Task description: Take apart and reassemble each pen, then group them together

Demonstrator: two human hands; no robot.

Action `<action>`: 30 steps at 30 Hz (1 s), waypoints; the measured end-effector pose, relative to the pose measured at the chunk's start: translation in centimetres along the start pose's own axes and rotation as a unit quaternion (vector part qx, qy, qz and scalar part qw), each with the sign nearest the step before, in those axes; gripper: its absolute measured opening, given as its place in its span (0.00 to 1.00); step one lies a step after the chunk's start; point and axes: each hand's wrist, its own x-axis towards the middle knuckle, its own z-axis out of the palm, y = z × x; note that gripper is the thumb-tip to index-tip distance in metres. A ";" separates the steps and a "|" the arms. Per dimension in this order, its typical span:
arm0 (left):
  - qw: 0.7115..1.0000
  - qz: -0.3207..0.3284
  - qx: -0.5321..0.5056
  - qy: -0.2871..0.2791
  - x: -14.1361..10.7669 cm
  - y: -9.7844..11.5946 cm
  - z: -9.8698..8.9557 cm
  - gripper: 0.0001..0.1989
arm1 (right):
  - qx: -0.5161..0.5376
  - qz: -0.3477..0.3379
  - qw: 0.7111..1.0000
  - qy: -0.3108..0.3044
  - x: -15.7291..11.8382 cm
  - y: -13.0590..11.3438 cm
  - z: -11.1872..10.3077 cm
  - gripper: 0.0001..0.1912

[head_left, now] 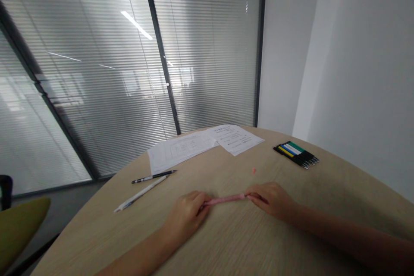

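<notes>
A slim pink pen (226, 199) lies level between my two hands, low over or on the table; I cannot tell if it touches the wood. Its left end is pinched by my left hand (190, 210), thumb and fingers closed around it. At the opposite end, the fingertips of my right hand (270, 197) close on the tip. A tiny orange-pink piece (253, 170) rests on the table beyond my right hand. Left of my left hand are a white pen (142, 193) and a black pen (154, 176), lying close together.
Printed paper sheets (181, 148) lie across the far part of the round wooden table (223, 250). A row of several coloured pens (296, 154) sits at the right. Beyond stand blinds behind glass (207, 51); a yellow-green chair (22, 228) is at lower left.
</notes>
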 end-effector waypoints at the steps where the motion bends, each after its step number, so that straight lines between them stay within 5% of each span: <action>1: 1.000 0.012 -0.003 -0.001 0.0 0.1 0.0 0.06 | 0.005 -0.009 1.000 0.000 0.0 -0.1 -0.1 0.12; 4: 0.999 0.027 -0.017 -0.004 0.0 0.1 -0.1 0.08 | 0.029 -0.004 1.000 0.002 0.0 -0.3 -0.2 0.12; 11: 0.994 -0.072 -0.085 -0.014 0.2 -0.5 -0.2 0.10 | 0.087 0.169 0.978 0.092 0.9 1.5 -0.2 0.15; 14: 0.986 -0.115 -0.116 -0.021 0.3 -0.6 -0.3 0.10 | 0.034 0.151 0.980 0.122 1.6 3.5 0.1 0.15; 19: 0.984 -0.132 -0.117 -0.035 0.5 -0.3 -0.6 0.11 | -0.026 0.097 0.993 0.060 2.1 6.1 0.7 0.13; 30: 0.988 -0.114 -0.091 -0.050 0.4 -0.2 -0.8 0.10 | 0.022 0.127 0.990 0.055 2.1 5.7 0.6 0.13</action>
